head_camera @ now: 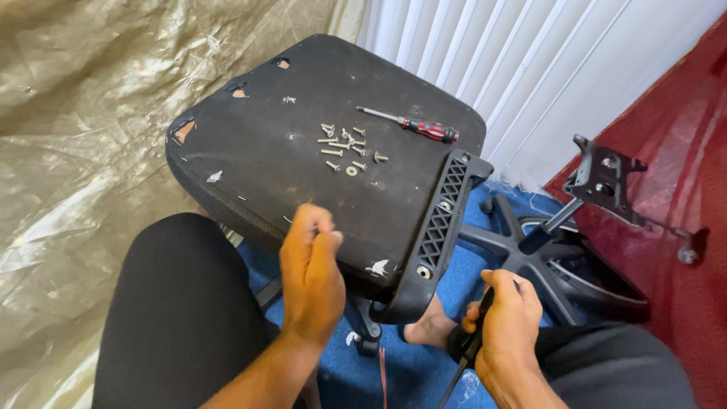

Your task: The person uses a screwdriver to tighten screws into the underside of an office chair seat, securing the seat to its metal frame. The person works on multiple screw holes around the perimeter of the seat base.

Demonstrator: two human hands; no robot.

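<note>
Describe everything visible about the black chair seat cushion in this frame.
The seat cushion is a rounded square pad covered in worn black fabric, torn at three spots along its far left edge where tan padding shows. White flecks dot the surface. It lies roughly flat, detached from the wheeled chair base. A black ribbed plastic bracket is fitted along its right edge. On top rest a cluster of silver screws and a red-handled screwdriver. The left hand is closed at its near edge.
</note>
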